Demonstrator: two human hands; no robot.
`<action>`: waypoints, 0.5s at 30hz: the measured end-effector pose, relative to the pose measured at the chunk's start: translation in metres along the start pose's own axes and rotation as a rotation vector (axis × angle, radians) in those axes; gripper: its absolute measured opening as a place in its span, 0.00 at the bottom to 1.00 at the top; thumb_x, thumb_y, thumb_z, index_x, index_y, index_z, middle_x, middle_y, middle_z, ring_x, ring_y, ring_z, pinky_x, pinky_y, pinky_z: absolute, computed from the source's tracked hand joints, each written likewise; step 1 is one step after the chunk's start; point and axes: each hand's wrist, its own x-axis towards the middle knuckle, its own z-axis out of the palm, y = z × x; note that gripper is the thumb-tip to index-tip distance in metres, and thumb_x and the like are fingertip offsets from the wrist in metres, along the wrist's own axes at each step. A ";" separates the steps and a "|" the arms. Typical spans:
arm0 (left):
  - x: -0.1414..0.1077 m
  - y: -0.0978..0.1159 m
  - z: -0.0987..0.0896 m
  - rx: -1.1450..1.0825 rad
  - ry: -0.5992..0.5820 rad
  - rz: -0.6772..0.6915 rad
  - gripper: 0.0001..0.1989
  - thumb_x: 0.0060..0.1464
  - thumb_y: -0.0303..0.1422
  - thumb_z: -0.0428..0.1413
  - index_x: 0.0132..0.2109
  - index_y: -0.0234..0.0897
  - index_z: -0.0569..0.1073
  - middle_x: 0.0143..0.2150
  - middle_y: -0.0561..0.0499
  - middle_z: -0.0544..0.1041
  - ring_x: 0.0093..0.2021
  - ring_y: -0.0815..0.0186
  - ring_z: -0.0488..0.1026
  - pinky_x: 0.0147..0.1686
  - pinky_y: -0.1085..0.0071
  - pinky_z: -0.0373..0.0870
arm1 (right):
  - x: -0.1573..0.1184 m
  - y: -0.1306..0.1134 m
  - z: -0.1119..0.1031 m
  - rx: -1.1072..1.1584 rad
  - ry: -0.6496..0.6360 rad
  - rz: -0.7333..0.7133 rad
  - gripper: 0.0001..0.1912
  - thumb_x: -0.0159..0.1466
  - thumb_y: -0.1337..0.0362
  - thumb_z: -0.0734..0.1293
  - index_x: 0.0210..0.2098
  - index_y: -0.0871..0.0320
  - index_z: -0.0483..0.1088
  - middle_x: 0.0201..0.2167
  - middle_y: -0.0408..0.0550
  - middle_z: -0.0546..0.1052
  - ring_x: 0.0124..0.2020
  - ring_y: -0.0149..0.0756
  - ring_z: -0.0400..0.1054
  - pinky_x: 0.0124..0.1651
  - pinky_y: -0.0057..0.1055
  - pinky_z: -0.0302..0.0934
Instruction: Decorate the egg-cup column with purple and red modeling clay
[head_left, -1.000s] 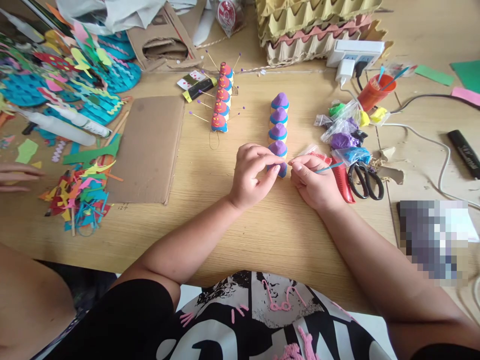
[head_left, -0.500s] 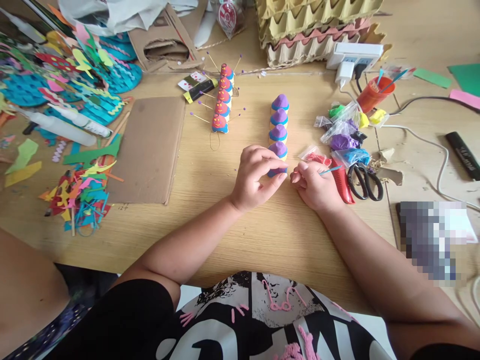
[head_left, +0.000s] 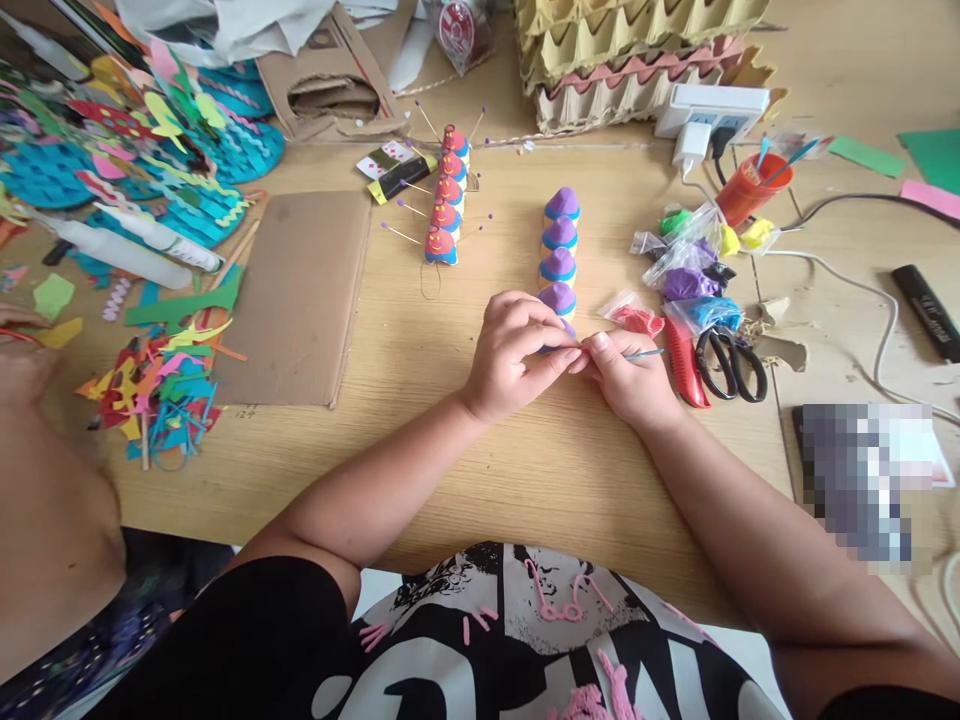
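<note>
My left hand (head_left: 514,350) is pinched, thumb and forefinger together, and its tips meet those of my right hand. Whatever it holds is too small to make out. My right hand (head_left: 634,375) is closed round a thin blue clay tool (head_left: 646,353), whose end sticks out to the right. Just behind the hands stands an egg-carton strip (head_left: 559,265) with purple-and-blue clay bumps; my left fingers cover part of its front bump. Farther left stands a finished-looking caterpillar (head_left: 446,200) of red and blue clay, with small faces and purple-tipped sticks.
On the right lie a bag of red clay (head_left: 637,318), a red-handled cutter (head_left: 686,365), black-handled scissors (head_left: 731,365), bagged clay (head_left: 690,282) and an orange cup (head_left: 754,188). Cardboard (head_left: 292,300) and paper scraps (head_left: 169,390) lie left. Another person's arm (head_left: 52,520) reaches in there.
My right hand has moved left, and its fingertips now meet my left hand's. The blue tool has shifted left with it. At the left edge, another person's hand has come into view.
</note>
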 end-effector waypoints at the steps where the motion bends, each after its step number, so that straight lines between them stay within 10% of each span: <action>1: 0.000 0.000 0.000 0.002 0.010 0.004 0.12 0.69 0.44 0.60 0.40 0.45 0.81 0.42 0.49 0.80 0.52 0.58 0.71 0.59 0.55 0.70 | 0.000 -0.001 0.000 -0.020 -0.004 -0.028 0.31 0.63 0.34 0.72 0.21 0.55 0.75 0.16 0.41 0.62 0.21 0.29 0.51 0.26 0.33 0.43; 15: 0.002 -0.001 0.000 0.063 0.045 0.008 0.08 0.69 0.41 0.60 0.43 0.46 0.82 0.41 0.49 0.80 0.50 0.59 0.73 0.57 0.56 0.73 | 0.003 -0.003 0.006 0.025 0.065 -0.087 0.23 0.58 0.41 0.78 0.31 0.54 0.78 0.22 0.41 0.68 0.26 0.32 0.59 0.29 0.30 0.57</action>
